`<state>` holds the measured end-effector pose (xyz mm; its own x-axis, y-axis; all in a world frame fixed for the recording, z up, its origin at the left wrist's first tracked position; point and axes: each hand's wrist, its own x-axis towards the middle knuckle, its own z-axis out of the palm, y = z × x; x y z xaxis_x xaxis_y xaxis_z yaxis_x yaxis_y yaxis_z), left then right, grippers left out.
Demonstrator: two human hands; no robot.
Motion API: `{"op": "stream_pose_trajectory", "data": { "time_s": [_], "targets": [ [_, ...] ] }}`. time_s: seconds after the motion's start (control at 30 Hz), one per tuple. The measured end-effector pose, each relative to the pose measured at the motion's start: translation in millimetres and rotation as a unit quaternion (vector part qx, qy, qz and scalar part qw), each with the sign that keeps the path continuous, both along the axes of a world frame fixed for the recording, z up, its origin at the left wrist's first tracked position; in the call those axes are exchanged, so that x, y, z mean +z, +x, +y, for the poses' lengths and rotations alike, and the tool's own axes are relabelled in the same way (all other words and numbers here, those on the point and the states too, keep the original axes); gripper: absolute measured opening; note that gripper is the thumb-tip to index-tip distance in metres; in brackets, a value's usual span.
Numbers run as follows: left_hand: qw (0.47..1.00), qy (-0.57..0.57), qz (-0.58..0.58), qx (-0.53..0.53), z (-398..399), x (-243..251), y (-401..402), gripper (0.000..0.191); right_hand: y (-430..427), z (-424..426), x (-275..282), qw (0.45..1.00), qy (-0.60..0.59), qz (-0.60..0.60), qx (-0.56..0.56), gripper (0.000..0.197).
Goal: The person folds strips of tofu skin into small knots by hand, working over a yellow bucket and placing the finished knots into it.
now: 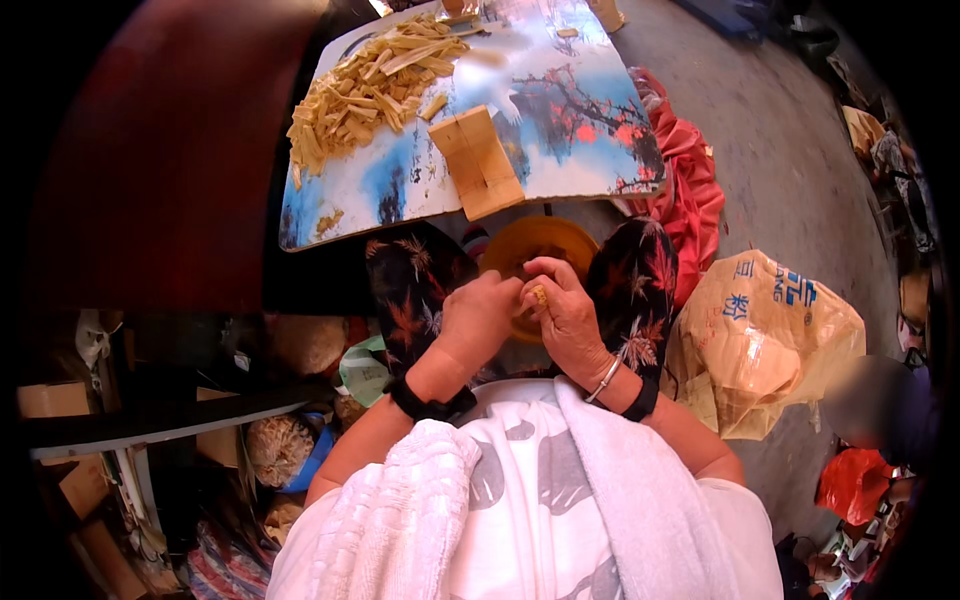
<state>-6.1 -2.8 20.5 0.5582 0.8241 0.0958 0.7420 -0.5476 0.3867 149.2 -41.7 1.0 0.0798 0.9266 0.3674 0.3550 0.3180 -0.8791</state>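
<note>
My right hand (566, 319) is closed on a small yellowish piece (539, 295), whose rough end shows between thumb and fingers. Close against it, my left hand (478, 313) has its fingers curled. Its fingertips are partly hidden, so I cannot tell what it grips. Both hands are over a yellow basin (566, 229) between my knees, with dark contents hard to make out. Beyond the basin is a painted board (585, 161) bearing a heap of pale yellow dried strips (375, 90). An angled wooden piece (480, 161) rests at the board's near edge.
A crumpled red plastic sheet or bag (686, 180) lies right of the board. Nearer me stands a large brown printed sack (765, 345). Left of me are a grey-edged shelf (172, 437) and a bagged bundle (281, 450). A blurred person (911, 412) is at far right.
</note>
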Motion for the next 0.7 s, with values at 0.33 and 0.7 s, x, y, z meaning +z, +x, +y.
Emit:
{"op": "stream_pose_trajectory", "data": {
  "time_s": [0.33, 0.7],
  "targets": [
    [0.985, 0.138, -0.102, -0.037, 0, 16, 16, 0.045, -5, 16, -23, 0.812, -0.376, 0.445, 0.013, 0.020],
    [0.984, -0.021, -0.171, 0.035, 0, -5, 12, 0.016, 0, 5, -21, 0.939, -0.273, 0.202, 0.051, 0.020]
  ]
}}
